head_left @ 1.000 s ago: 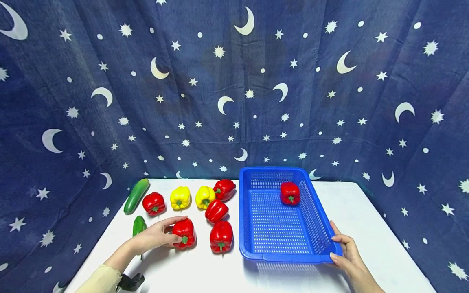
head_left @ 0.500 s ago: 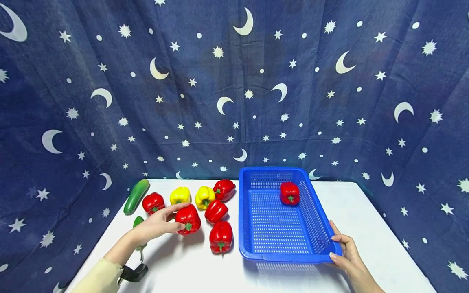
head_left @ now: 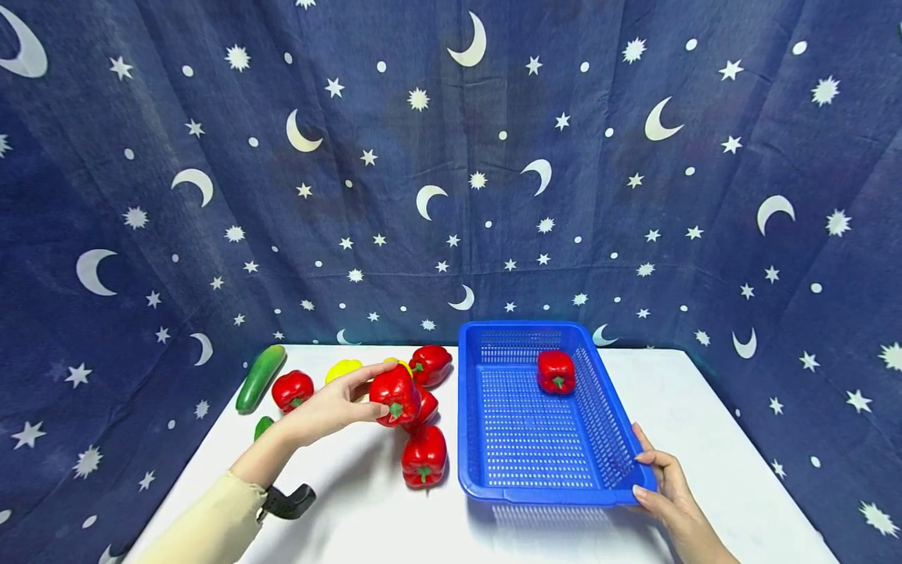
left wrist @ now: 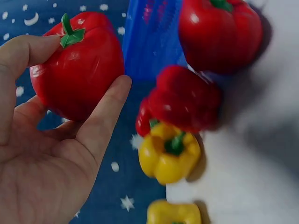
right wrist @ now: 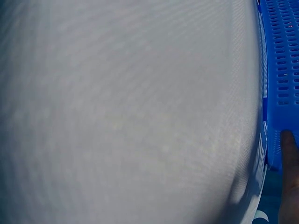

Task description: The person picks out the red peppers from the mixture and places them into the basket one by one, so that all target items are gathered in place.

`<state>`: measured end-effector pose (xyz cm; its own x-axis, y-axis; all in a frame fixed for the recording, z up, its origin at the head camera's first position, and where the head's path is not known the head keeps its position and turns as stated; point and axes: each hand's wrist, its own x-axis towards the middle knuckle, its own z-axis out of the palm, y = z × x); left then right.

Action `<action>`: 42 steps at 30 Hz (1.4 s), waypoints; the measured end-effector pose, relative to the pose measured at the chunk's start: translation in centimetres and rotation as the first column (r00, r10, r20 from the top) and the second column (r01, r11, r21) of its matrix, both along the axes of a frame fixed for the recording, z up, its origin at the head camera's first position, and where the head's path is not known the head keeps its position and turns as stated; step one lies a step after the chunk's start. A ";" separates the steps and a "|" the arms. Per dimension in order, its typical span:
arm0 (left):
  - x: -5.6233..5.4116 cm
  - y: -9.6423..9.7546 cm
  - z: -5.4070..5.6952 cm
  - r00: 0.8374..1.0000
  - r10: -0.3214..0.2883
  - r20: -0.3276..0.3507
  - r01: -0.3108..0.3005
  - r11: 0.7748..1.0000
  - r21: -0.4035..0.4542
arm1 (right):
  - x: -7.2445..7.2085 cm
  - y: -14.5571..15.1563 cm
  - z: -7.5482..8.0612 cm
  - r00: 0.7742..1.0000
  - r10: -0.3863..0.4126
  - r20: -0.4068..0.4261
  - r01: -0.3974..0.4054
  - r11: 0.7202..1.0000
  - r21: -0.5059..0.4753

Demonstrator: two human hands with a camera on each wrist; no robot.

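My left hand [head_left: 327,409] holds a red bell pepper [head_left: 395,397] above the table, thumb near its green stem and fingers along its far side. The left wrist view shows the same pepper [left wrist: 81,70] between thumb and fingers. With my right hand [head_left: 669,493] I grip the near right corner of a blue plastic basket [head_left: 524,496]. Inside the basket, toward the back right, sits another red bell pepper [head_left: 556,372]. In the right wrist view, one finger [right wrist: 289,163] touches the basket wall [right wrist: 282,119].
On the white table [head_left: 395,525], red peppers [head_left: 425,457] and yellow peppers [head_left: 343,370] lie left of the basket. A cucumber [head_left: 261,379] lies at the far left, and a green vegetable [head_left: 263,427] is partly behind my left arm. A starry curtain [head_left: 451,196] closes off the back.
My left hand has lifted the red pepper off the table and carried it right and away from me, now in front of other peppers. The right hand and basket stay put.
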<state>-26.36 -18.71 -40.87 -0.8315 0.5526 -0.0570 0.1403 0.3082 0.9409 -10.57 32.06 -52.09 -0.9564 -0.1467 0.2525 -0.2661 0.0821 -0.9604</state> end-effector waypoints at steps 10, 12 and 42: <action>-0.8 5.0 1.5 0.997 -0.069 -0.044 0.070 0.998 0.009 | -0.1 0.0 0.0 1.000 -0.007 0.012 0.007 1.000 0.001; -0.9 5.8 1.8 0.996 -0.072 -0.043 0.072 0.997 0.006 | -0.1 0.1 0.0 1.000 -0.002 0.005 0.002 1.000 0.002; -3.0 13.9 4.0 0.980 -0.182 -0.078 0.180 0.983 -0.032 | 0.1 0.0 0.6 0.998 -0.025 -0.053 0.029 0.997 0.074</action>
<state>-29.34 -4.80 -36.82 -0.7205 0.6934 -0.0098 0.2706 0.2942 0.9166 -10.48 32.10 -51.46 -0.9463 -0.1412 0.2909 -0.3120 0.1613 -0.9363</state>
